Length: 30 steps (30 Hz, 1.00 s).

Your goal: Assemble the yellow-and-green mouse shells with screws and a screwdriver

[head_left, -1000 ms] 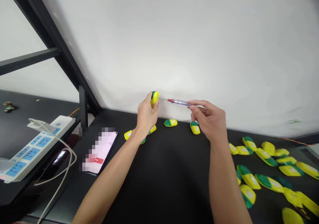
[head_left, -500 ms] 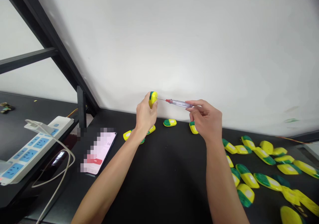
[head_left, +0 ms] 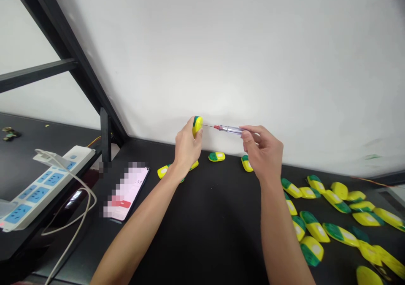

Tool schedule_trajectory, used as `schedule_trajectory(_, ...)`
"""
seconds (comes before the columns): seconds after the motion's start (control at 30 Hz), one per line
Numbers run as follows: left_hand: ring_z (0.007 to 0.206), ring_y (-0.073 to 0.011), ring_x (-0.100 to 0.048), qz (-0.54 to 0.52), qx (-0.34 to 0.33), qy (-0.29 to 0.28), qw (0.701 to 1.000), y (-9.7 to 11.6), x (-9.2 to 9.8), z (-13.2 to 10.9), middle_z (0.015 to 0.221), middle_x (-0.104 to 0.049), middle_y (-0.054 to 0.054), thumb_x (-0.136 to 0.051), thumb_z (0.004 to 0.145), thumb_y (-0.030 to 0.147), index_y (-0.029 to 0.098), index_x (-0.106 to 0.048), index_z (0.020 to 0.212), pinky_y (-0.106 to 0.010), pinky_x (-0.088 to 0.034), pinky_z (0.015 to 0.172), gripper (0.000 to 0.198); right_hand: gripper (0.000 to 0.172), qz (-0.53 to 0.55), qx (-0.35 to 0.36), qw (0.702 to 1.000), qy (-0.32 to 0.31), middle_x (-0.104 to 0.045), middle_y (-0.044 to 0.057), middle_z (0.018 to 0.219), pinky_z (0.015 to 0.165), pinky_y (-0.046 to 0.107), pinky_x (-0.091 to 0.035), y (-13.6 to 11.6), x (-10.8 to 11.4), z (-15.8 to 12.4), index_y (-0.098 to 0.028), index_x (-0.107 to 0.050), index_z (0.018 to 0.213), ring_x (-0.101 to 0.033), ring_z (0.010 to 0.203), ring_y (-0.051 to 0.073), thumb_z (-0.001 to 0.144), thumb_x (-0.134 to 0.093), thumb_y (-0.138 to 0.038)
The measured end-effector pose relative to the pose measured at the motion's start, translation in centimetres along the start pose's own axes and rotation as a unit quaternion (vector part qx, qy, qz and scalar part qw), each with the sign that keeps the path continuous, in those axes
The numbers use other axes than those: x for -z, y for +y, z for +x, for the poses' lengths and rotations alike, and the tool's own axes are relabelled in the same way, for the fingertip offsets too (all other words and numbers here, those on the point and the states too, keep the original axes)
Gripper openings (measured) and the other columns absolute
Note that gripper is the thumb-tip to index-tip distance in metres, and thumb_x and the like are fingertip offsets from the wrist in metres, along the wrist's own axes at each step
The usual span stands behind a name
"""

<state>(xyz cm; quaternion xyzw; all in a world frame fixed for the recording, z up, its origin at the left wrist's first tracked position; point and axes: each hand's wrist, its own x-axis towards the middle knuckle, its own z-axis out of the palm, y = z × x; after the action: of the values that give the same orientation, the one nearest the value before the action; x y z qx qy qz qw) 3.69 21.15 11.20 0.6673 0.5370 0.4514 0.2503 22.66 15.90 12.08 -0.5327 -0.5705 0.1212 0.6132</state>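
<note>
My left hand [head_left: 188,147] is closed around a small yellow and green device [head_left: 198,126], held up on its edge above the table. My right hand [head_left: 264,152] grips the clear handle of a screwdriver [head_left: 230,130] with a red collar. Its thin shaft points left, and the tip meets the side of the device. Below the hands, one similar device [head_left: 217,156] lies on the black table [head_left: 218,217], and another [head_left: 247,163] lies beneath my right hand. More devices [head_left: 163,171] are partly hidden behind my left wrist.
Several yellow and green devices [head_left: 340,232] are spread over the table's right side. At the left are a phone [head_left: 128,192], a white power strip [head_left: 47,188] with a cable, and a black metal frame [head_left: 72,57]. A pale wall [head_left: 237,57] stands behind.
The view has shifted slightly. My right fingers have changed their hold on the screwdriver handle, with the thumb now further along it. Both hands still hold the same things.
</note>
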Motion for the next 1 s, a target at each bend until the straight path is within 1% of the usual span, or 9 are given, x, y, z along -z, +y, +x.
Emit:
schedule_trajectory(0.1,0.099,-0.0246,-0.072,0.004,0.007,-0.012,1.0,0.2,-0.1,-0.1,0.109,-0.078,-0.012,-0.058,0.102,0.017,0.013,-0.062,0.145,-0.035,-0.052,0.092,0.043,0.021,0.02,0.012,1.0,-0.014,-0.065,0.002,0.088,0.044,0.024,-0.037,-0.2,0.4,0.1,-0.023,-0.076,0.097,-0.051,0.054,0.008,0.09,-0.076,-0.043)
schedule_trajectory(0.23,0.1,-0.025,-0.073,0.004,0.014,-0.019,1.0,0.3,-0.2,-0.2,0.109,-0.079,-0.012,-0.058,0.102,0.017,0.014,-0.062,0.145,-0.036,-0.053,0.092,0.043,0.015,0.038,-0.03,0.998,-0.026,-0.054,-0.005,0.063,0.043,0.025,-0.035,-0.1,1.0,0.1,-0.023,-0.075,0.089,-0.049,0.046,0.009,0.086,-0.079,-0.037)
schedule_trajectory(0.3,0.1,-0.0251,-0.073,-0.002,0.016,-0.017,1.0,0.2,-0.2,-0.1,0.11,-0.079,-0.012,-0.058,0.102,0.018,0.014,-0.063,0.145,-0.036,-0.052,0.092,0.043,0.011,0.026,-0.051,0.998,-0.035,-0.053,-0.005,0.057,0.044,0.025,-0.035,-0.1,1.3,0.1,-0.023,-0.078,0.088,-0.049,0.045,0.009,0.086,-0.079,-0.034)
schedule_trajectory(0.4,0.1,-0.0252,-0.072,-0.011,0.017,-0.012,1.0,0.0,-0.1,0.0,0.112,-0.079,-0.012,-0.056,0.102,0.019,0.014,-0.063,0.143,-0.036,-0.052,0.093,0.041,0.015,0.016,-0.055,0.996,-0.064,-0.063,-0.003,0.069,0.046,0.026,-0.038,-0.3,1.7,0.2,-0.024,-0.082,0.099,-0.052,0.047,0.008,0.085,-0.077,-0.029)
schedule_trajectory(0.47,0.101,-0.0255,-0.072,-0.016,0.015,-0.01,1.0,0.0,0.0,0.0,0.113,-0.079,-0.012,-0.056,0.102,0.019,0.014,-0.064,0.141,-0.036,-0.052,0.093,0.04,0.018,0.009,-0.045,0.996,-0.073,-0.065,-0.003,0.073,0.048,0.026,-0.039,-0.4,1.8,0.2,-0.025,-0.083,0.101,-0.052,0.048,0.007,0.085,-0.075,-0.026)
schedule_trajectory(0.57,0.103,-0.0259,-0.071,-0.028,0.013,-0.01,0.999,0.0,0.1,0.0,0.114,-0.079,-0.012,-0.057,0.101,0.02,0.015,-0.065,0.139,-0.037,-0.052,0.094,0.04,0.015,0.001,-0.024,0.998,-0.057,-0.067,-0.002,0.074,0.047,0.027,-0.04,-0.4,1.6,0.3,-0.024,-0.082,0.097,-0.049,0.047,0.007,0.086,-0.072,-0.023)
schedule_trajectory(0.73,0.103,-0.0265,-0.071,-0.041,0.013,-0.006,0.999,-0.2,0.1,0.0,0.108,-0.079,-0.011,-0.058,0.1,0.021,0.016,-0.065,0.139,-0.038,-0.052,0.094,0.04,0.014,-0.013,0.05,0.999,-0.009,-0.072,0.003,0.101,0.046,0.028,-0.047,-0.1,0.8,0.3,-0.025,-0.082,0.092,-0.055,0.056,0.009,0.086,-0.069,-0.024)
schedule_trajectory(0.83,0.103,-0.0269,-0.071,-0.035,0.016,-0.004,0.999,-0.3,0.1,0.1,0.107,-0.078,-0.011,-0.058,0.1,0.02,0.015,-0.065,0.139,-0.038,-0.052,0.095,0.04,0.014,-0.012,0.063,0.998,-0.008,-0.073,0.004,0.101,0.046,0.028,-0.048,0.0,0.4,0.2,-0.025,-0.081,0.091,-0.055,0.058,0.01,0.086,-0.069,-0.022)
schedule_trajectory(1.0,0.101,-0.0263,-0.07,-0.03,0.019,-0.003,0.999,-0.3,0.2,0.2,0.107,-0.078,-0.011,-0.058,0.101,0.02,0.015,-0.064,0.141,-0.038,-0.052,0.094,0.041,0.014,-0.009,0.06,0.998,-0.008,-0.073,0.004,0.1,0.047,0.028,-0.046,0.3,0.1,0.0,-0.024,-0.079,0.092,-0.054,0.057,0.01,0.086,-0.067,-0.021)
